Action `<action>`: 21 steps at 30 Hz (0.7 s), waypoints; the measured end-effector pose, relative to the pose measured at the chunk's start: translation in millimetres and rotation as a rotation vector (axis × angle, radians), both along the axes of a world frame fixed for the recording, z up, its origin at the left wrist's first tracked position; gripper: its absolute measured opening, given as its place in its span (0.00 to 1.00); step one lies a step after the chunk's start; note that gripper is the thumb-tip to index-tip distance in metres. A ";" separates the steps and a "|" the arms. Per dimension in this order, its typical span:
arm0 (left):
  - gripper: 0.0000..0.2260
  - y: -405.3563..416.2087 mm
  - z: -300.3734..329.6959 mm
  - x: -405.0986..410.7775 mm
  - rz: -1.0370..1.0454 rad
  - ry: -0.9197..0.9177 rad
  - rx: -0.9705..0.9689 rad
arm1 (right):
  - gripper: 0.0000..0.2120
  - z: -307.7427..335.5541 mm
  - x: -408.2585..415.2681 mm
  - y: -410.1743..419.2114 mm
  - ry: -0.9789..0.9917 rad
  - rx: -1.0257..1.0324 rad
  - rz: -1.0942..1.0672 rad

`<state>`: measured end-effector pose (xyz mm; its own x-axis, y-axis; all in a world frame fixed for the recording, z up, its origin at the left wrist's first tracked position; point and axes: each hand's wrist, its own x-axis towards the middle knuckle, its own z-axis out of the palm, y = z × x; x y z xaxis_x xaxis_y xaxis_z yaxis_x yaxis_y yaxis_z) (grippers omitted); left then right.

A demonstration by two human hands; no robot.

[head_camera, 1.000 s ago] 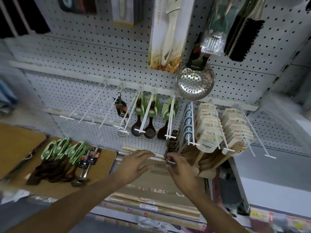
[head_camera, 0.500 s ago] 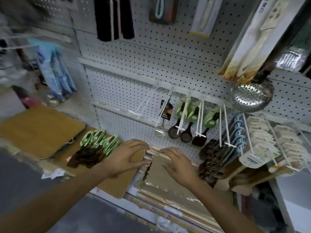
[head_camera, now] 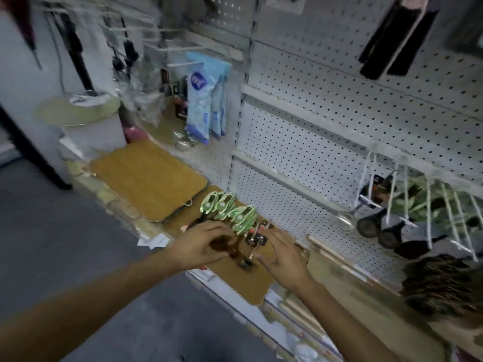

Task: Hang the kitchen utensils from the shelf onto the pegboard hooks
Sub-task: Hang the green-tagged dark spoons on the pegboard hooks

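Observation:
A pile of dark wooden utensils with green card tags point(head_camera: 230, 211) lies on a tan board point(head_camera: 243, 282) on the shelf. My left hand point(head_camera: 202, 244) reaches into the dark spoon ends of the pile, fingers curled over them; blur hides whether it holds one. My right hand point(head_camera: 281, 253) lies just right of the pile, fingers spread flat on the board beside a metal utensil with a black tag point(head_camera: 254, 240). White pegboard hooks point(head_camera: 407, 194) at the right carry more dark spoons point(head_camera: 379, 229).
A second tan board point(head_camera: 149, 178) lies to the left on the shelf. Blue packets point(head_camera: 206, 100) hang further back, with a white bin point(head_camera: 91, 121) left of them. Dark brushes point(head_camera: 392, 43) hang high on the pegboard. Grey floor lies below the shelf edge.
The view has swung left. Both hands moved left from the flat packaged boards to the utensil pile; my left hand now reaches into the spoons and my right lies beside them.

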<state>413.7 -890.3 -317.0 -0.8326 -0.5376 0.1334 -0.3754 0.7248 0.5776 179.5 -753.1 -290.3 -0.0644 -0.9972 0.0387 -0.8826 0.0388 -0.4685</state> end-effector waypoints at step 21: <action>0.16 -249.7 -288.8 31.3 0.560 -0.144 0.436 | 0.09 -293.2 55.7 -351.8 -0.500 0.416 -0.350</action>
